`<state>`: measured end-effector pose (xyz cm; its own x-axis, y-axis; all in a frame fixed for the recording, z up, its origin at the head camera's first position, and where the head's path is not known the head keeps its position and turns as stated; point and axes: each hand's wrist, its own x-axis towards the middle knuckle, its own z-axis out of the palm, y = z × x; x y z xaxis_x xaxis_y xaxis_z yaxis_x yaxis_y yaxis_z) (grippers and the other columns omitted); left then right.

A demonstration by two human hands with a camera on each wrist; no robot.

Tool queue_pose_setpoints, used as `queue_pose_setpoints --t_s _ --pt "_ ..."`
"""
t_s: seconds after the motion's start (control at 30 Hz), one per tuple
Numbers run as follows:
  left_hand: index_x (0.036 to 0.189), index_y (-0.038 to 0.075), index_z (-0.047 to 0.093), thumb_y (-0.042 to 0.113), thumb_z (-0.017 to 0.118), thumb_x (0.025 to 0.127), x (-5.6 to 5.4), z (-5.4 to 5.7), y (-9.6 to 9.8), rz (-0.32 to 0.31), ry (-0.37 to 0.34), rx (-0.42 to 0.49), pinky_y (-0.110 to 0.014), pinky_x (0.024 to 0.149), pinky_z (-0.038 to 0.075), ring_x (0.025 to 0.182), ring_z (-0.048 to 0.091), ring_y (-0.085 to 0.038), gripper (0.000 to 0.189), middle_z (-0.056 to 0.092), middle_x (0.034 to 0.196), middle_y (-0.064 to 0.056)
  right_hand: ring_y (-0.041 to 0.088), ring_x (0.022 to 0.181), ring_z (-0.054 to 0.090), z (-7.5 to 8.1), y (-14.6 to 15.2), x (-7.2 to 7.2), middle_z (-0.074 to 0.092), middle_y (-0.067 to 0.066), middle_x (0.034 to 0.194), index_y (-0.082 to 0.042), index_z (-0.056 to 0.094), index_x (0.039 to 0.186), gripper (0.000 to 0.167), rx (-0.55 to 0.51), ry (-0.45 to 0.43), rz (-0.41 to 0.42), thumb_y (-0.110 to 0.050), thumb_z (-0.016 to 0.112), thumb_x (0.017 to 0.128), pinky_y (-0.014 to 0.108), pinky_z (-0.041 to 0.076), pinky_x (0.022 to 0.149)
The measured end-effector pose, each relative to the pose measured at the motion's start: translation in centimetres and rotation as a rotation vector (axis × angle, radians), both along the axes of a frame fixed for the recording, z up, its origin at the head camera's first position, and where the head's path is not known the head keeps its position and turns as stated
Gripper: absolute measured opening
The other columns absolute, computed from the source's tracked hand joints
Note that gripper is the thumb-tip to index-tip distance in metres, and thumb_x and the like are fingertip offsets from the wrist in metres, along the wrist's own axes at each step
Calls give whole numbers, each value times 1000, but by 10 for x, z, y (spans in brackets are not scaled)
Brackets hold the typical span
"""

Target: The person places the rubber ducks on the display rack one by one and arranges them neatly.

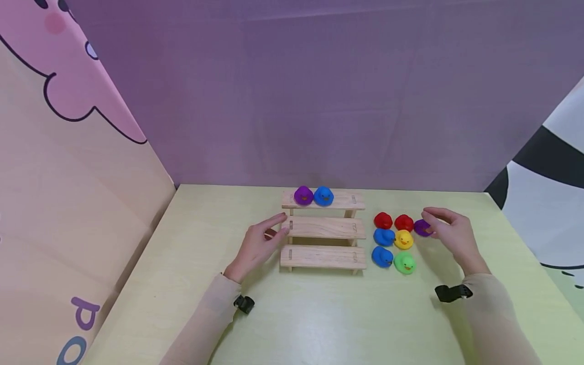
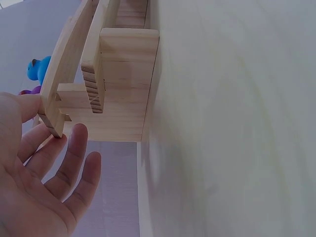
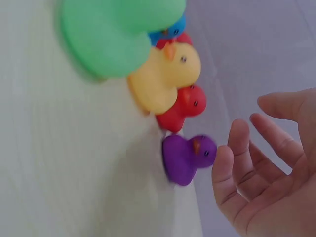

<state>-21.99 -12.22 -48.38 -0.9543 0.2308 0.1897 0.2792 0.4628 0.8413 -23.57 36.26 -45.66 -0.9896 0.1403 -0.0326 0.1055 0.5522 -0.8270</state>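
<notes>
A three-step wooden stand (image 1: 326,227) is on the table, with my left hand (image 1: 258,248) at its left side. My left thumb and fingertips pinch the end of the middle board, as the left wrist view shows. On the top step sit a purple rubber duck (image 1: 303,195) and a blue rubber duck (image 1: 324,196), side by side. Over to the right, my right hand (image 1: 453,238) hovers beside another purple duck (image 3: 181,160), fingers loosely bent around nothing. In the right wrist view the fingertips are close to that duck's head, which stands upright on the table.
Left of the right hand, more rubber ducks stand grouped: two red (image 1: 404,223), two blue (image 1: 382,257), one yellow (image 1: 403,239) and one green (image 1: 405,263). A purple cloth wall (image 1: 319,101) rises behind the table (image 1: 301,319). Printed panels flank both sides.
</notes>
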Motion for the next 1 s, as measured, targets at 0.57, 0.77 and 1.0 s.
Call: queue_pose_setpoints --t_s 0.57,0.77,1.0 --pt "152 18 61 33 65 108 0 -1 -1 -10 -6 17 -29 81 63 96 74 -19 47 59 158 -2 3 82 68 -14 16 -1 52 31 150 2 45 158 71 29 -113 0 -47 57 109 19 60 74" --pt "151 20 63 33 66 107 1 -2 -1 -5 -12 15 -28 80 63 95 74 -17 45 60 157 1 18 97 68 -15 16 -1 47 33 158 2 45 158 70 132 -124 9 -47 55 109 14 51 72" --pt "151 18 62 33 66 108 -1 1 -1 -7 -2 2 -29 80 63 96 74 -18 47 60 157 1 39 113 64 -14 13 -3 47 33 157 2 45 158 71 128 -146 -5 -48 56 108 17 51 73"
